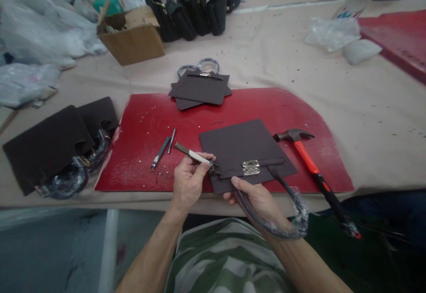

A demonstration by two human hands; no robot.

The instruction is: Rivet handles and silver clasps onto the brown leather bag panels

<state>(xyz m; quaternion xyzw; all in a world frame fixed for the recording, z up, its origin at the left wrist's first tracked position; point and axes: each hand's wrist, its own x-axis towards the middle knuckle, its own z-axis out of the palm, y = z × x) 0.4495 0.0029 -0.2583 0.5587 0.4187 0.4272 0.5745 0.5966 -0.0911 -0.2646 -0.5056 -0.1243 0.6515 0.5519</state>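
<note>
A dark brown flat bag panel (239, 142) lies over the near edge of a red board, with two silver metal fittings (251, 168) along a strap near its lower edge. My right hand (258, 202) pinches that lower edge, thumb on top. A curved handle (301, 219), partly wrapped in clear film, is attached to the panel and loops around my right wrist. My left hand (189, 177) is closed on a slim metal tool with a white middle (199, 156). Thin prongs show past my left fingertips, at the panel's left corner; whether they touch it I cannot tell.
A claw hammer (308, 160) lies right of the panel. Two small metal punches (163, 148) rest on the red board (149, 115). More brown panels (203, 89) lie behind and at left (49, 148). A cardboard box (133, 40) and black bags (199, 9) stand farther back.
</note>
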